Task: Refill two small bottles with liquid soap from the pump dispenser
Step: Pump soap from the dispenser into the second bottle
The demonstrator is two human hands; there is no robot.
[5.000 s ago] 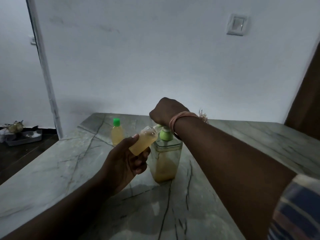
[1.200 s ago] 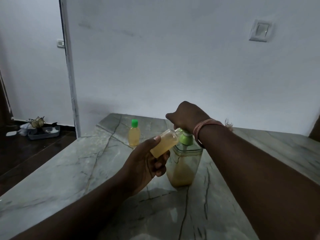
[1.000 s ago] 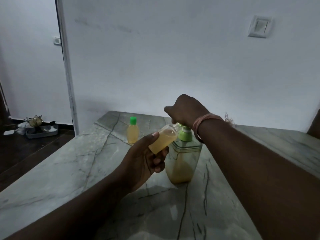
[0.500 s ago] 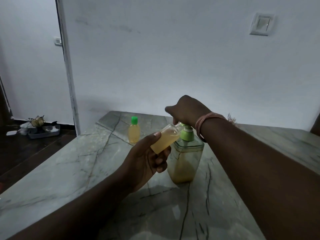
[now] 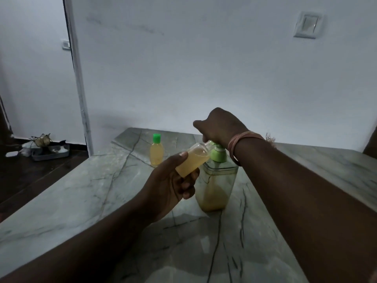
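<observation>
White wall fills the back of the room, with a switch high up on the right. Below it is a grey stone table with dark cracks running through it.

On the table stands the dispenser. It is a see-through box with a green pump on top. Yellow soap sits in the bottom part of it.

The person's right hand is on top of the pump. It is curled down over the pump head, with the thumb sticking out to the left. You cannot see the fingers under it. Some pink bands go round the wrist.

The left hand holds a small open bottle. The thumb lies along the top of the bottle and the fingers curl round it from below. The bottle is tilted, with its mouth up against the pump spout. It is mostly full of yellow soap. It is held in the air, just left of the dispenser.

A second small bottle stands upright on the table farther back, to the left. It has a green cap and is full of yellow soap. No hand touches it.

Far left, on the dark floor, is a grey tray with some small things in it.
</observation>
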